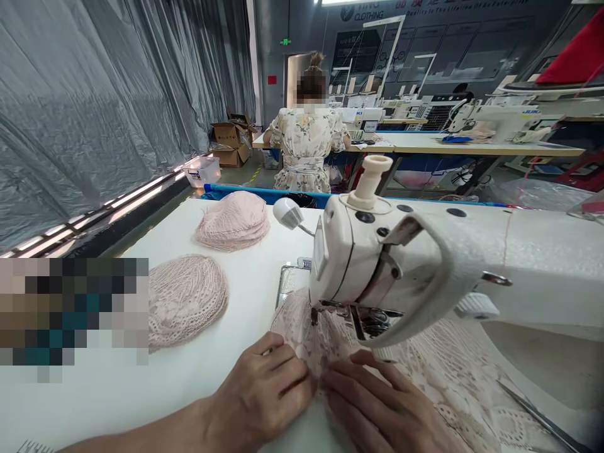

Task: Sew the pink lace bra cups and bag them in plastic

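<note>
Pale pink lace fabric (302,340) runs under the needle area of a white sewing machine (340,251) and spreads to the right beneath its arm. My left hand (264,390) is closed, its curled fingers on the near edge of the lace just in front of the presser foot. Beside it, my right hand (387,402) lies on the lace with its fingers stretched out flat, their tips close to the left fingers. Its thumb is hidden. Scissors (542,415), partly in view, rest on the lace to the right of that hand.
Two stacks of pink lace pieces, a farther pile (233,220) and a nearer pile (189,299), sit on the white table (250,308) at the left. Ahead, a person (309,145) sits with their back to me. Cardboard boxes (231,138) stand by the grey curtain (141,82).
</note>
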{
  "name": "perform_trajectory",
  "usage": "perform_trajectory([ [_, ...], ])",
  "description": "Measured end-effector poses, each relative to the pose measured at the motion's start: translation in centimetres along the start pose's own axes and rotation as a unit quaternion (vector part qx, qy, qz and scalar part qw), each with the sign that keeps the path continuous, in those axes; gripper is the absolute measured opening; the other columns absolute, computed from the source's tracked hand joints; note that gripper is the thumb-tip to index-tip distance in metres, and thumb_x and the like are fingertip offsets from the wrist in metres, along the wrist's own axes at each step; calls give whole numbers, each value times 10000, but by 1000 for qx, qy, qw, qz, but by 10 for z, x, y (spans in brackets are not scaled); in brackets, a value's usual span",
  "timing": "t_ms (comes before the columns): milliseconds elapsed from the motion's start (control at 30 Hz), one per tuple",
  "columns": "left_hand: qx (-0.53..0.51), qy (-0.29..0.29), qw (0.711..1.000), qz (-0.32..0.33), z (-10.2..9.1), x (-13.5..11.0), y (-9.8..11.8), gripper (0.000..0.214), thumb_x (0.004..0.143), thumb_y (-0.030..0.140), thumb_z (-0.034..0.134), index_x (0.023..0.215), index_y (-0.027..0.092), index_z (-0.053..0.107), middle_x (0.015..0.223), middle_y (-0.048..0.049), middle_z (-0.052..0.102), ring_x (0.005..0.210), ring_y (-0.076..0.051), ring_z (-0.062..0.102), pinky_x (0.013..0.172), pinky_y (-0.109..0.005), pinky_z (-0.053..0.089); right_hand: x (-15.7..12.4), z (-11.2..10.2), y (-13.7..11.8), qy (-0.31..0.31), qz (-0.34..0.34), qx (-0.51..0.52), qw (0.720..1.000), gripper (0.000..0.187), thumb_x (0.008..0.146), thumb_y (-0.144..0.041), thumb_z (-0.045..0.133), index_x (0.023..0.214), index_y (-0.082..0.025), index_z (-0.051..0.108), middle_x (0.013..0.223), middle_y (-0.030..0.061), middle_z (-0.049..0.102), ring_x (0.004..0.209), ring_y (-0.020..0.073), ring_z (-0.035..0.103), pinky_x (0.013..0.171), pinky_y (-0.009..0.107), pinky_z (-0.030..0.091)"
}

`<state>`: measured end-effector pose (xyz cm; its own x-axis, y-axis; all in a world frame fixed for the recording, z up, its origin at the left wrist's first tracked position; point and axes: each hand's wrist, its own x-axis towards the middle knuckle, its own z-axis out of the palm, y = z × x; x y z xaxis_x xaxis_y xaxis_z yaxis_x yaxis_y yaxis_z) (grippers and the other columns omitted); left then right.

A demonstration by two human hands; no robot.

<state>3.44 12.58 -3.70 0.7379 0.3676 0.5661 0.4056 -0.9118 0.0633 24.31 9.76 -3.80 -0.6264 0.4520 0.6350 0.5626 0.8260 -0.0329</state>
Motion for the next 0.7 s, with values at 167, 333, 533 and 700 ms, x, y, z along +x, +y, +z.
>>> perform_trajectory([
  [167,8,8,1000,5,-3,1,3,227,917,37,455,775,109,617,667,-15,609,613,-114,528,631,-296,409,10,-19,3,-143,-18,64,988,389,930,-25,280,958,-167,640,914,73,728,861,164,667,892,336,501],
  [333,20,-9,1000,10,-3,1,3,230,935,53,437,815,113,623,695,-8,611,642,-109,543,658,-287,428,11,-22,4,-114,-16,45,992,392,908,17,303,891,-191,635,845,35,718,849,138,665,904,310,488],
  [533,29,-7,999,15,4,-2,3,163,906,56,506,813,117,626,689,5,604,633,-105,533,631,-281,419,4,-12,0,-114,-23,13,993,366,888,30,338,787,-192,611,816,15,696,832,134,651,952,336,447],
  [700,42,11,999,19,10,-6,4,149,913,70,513,829,129,620,692,19,591,629,-96,517,648,-277,419,3,-12,-1,-126,-18,7,992,350,896,15,362,766,-202,604,774,-9,675,780,122,638,943,327,431],
])
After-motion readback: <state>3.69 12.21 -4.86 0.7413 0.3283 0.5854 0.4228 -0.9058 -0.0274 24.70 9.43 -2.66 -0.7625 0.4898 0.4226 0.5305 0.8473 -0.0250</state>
